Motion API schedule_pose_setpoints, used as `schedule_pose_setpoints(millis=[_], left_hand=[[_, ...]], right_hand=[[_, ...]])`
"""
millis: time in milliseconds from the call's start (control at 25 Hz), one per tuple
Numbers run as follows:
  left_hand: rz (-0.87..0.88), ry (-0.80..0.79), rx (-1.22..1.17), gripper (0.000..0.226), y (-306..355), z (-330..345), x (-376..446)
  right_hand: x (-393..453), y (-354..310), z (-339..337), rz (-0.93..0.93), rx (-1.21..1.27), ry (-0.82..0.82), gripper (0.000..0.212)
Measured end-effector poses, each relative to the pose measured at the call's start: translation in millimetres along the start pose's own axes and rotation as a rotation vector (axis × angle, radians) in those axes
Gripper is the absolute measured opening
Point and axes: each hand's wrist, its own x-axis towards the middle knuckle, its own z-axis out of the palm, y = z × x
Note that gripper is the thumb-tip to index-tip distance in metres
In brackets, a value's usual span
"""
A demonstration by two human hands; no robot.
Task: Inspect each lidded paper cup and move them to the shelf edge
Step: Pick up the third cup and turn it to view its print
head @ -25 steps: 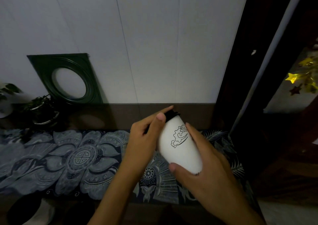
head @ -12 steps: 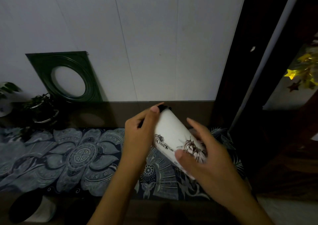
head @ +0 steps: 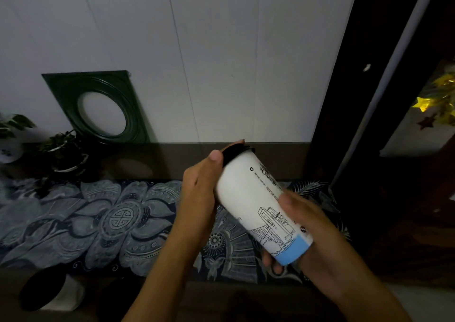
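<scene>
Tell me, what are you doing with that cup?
A person holds a white paper cup with a black lid in both hands, tilted above a patterned cloth. The left hand grips the lid end and the right hand holds the blue bottom. It looks like checking. Another cup sits at the lower left.

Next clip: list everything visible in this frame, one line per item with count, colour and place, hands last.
Lidded paper cup: 1, white with black lid, line drawings and blue base band; tilted, held above the cloth.
Second lidded cup: 1, white, black lid; lower left, lying on its side.
Patterned cloth: 1, dark blue-grey floral; covering the shelf.
Square frame with round opening: 1, dark green; leaning on the wall.
Potted plants: 2, green; far left.
Star decorations: several, gold; far right.
Left hand: grips cup near lid.
Right hand: grips cup's base.
</scene>
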Motion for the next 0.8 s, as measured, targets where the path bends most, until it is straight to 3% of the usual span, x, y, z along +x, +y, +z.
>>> schedule_pose_setpoints(millis=[120, 200, 320, 400, 480, 600, 680, 760, 800], left_hand=[[-0.032, 0.098, 0.015, 0.054, 1, 3, 0], [-0.043, 0.142, 0.073, 0.068, -2, 3, 1], [-0.055, 0.150, 0.099, 0.059, -1, 4, 2], [-0.076, 0.116, 0.104, 0.061, -2, 3, 2], [-0.072, 0.060, 0.087, 0.051, -4, -1, 3], [-0.011, -0.044, 0.042, 0.049, -4, -8, 2], [0.014, -0.045, 0.017, 0.049, -3, -8, 0], [0.016, -0.021, 0.031, 0.045, 0, -4, -1], [0.015, -0.007, 0.050, 0.044, 1, -1, -1]], right_hand=[[0, 2, 4, -0.124, -0.232, 0.101, 0.044], [-2, 3, 5, -0.242, -0.653, 0.190, 0.059], [-2, 9, 8, -0.318, -1.283, 0.280, 0.075], [-2, 12, 6, -0.377, -1.353, 0.282, 0.079], [-3, 11, 4, -0.379, -1.145, 0.259, 0.078], [-2, 6, -1, -0.281, -0.461, 0.073, 0.057], [-3, 1, 1, -0.159, -0.146, 0.016, 0.047], [-4, -3, 4, -0.089, -0.087, 0.044, 0.040], [-5, -2, 4, -0.104, -0.171, 0.080, 0.040]])
